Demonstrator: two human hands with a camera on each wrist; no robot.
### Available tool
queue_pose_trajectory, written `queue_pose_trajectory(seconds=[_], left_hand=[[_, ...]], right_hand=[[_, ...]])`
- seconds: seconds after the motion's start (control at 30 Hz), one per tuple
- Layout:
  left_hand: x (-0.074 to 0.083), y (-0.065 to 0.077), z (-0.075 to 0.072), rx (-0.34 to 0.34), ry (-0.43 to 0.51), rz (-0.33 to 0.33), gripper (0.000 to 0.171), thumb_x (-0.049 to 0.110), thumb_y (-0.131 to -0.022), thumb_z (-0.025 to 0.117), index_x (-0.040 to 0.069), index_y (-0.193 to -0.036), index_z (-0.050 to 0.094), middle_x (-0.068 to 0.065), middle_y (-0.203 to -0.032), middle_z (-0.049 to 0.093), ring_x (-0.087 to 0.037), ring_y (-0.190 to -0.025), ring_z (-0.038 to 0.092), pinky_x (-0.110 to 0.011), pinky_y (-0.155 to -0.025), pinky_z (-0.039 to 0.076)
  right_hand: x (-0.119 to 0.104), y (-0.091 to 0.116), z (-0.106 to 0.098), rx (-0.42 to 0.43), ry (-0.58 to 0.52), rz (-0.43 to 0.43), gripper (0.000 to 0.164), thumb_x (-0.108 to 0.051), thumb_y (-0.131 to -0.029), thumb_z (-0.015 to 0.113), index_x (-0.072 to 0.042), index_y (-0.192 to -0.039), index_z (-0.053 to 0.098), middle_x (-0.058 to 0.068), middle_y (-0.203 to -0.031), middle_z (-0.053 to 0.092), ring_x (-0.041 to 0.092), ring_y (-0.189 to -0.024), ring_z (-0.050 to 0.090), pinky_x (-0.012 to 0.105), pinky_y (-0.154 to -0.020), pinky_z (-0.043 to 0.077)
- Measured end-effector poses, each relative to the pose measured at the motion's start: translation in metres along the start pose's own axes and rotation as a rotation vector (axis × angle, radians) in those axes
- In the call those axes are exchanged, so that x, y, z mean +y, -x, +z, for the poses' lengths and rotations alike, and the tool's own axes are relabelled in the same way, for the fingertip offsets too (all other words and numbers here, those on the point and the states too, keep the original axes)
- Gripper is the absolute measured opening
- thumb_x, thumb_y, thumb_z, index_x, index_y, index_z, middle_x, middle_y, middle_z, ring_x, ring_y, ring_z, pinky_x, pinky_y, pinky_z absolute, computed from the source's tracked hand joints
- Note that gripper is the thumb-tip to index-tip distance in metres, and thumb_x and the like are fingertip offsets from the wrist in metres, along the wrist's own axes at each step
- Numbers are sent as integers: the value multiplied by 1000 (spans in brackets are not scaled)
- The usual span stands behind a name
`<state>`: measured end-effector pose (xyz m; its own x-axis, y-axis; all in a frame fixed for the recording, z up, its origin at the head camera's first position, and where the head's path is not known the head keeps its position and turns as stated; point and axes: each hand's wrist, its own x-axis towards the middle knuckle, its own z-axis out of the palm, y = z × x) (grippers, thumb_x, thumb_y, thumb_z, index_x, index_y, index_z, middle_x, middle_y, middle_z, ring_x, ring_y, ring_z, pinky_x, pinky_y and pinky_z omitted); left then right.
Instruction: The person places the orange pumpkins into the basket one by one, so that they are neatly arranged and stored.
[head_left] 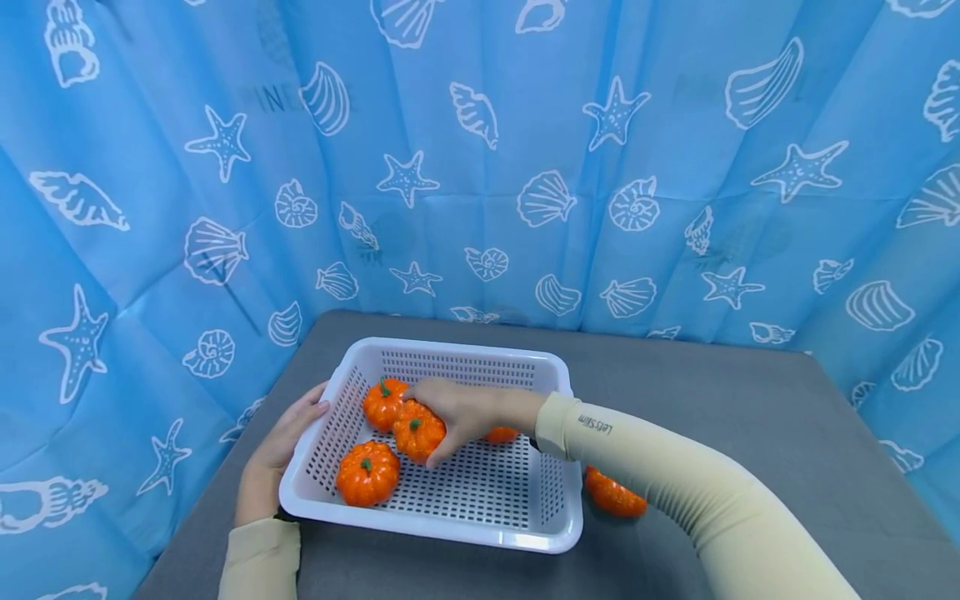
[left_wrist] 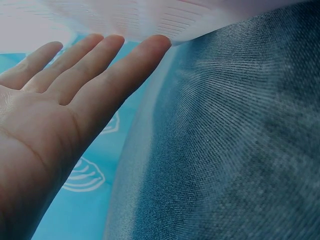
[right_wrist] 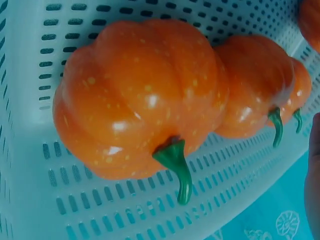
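A white plastic basket point(head_left: 480, 537) with slotted walls stands on the grey table. Inside it, my right hand point(head_left: 453, 408) grips a small orange pumpkin point(head_left: 417, 433), thumb on the near side and fingers over the far side. Against that one sits another pumpkin point(head_left: 384, 405), and a third pumpkin point(head_left: 367, 473) lies nearer the front left. My forearm partly hides one more pumpkin point(head_left: 500, 434). In the right wrist view a pumpkin point(right_wrist: 140, 100) with a green stem fills the foreground. My left hand point(head_left: 292, 429) touches the basket's left outer wall with straight fingers point(left_wrist: 150, 52).
Outside the basket, another orange pumpkin point(head_left: 615, 493) lies on the table point(head_left: 750, 417) to the right, partly under my right sleeve point(head_left: 660, 467). A blue curtain point(head_left: 480, 167) with white shells and starfish hangs behind and beside the table.
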<state>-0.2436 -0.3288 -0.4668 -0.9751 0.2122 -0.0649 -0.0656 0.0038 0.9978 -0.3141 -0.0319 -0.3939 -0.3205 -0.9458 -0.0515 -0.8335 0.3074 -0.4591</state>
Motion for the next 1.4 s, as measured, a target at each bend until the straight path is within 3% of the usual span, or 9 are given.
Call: queue_pose_trajectory(seconds=[0.33,0.67,1.4], left_hand=[[0,-1,0,13,-10,-7,52,32,-101,37,24,-150,21,-6,-129,54,-32,-107,62,-55,-83,52],[0,0,-3,-49,5,37,52,29,-102,35,21,-151,18,-5,-130,54,-31,-107,62,-56,-83,52],[-1,-1,-1,-4,-28,6,52,31,-102,36,24,-150,20,-6,-129,53,-33,-107,62,-55,-83,52]], right_hand=[[-3,3,14,-145,139,36,98,-53,-71,77,-8,-145,30,1,-142,41,11,-126,40,29,-110,34],[-2,2,27,-239,133,33,98,-53,-74,74,-8,-147,26,2,-150,33,13,-136,32,30,-114,28],[1,-2,38,-303,119,35,101,-58,-73,72,-10,-148,24,1,-151,31,12,-137,31,31,-115,27]])
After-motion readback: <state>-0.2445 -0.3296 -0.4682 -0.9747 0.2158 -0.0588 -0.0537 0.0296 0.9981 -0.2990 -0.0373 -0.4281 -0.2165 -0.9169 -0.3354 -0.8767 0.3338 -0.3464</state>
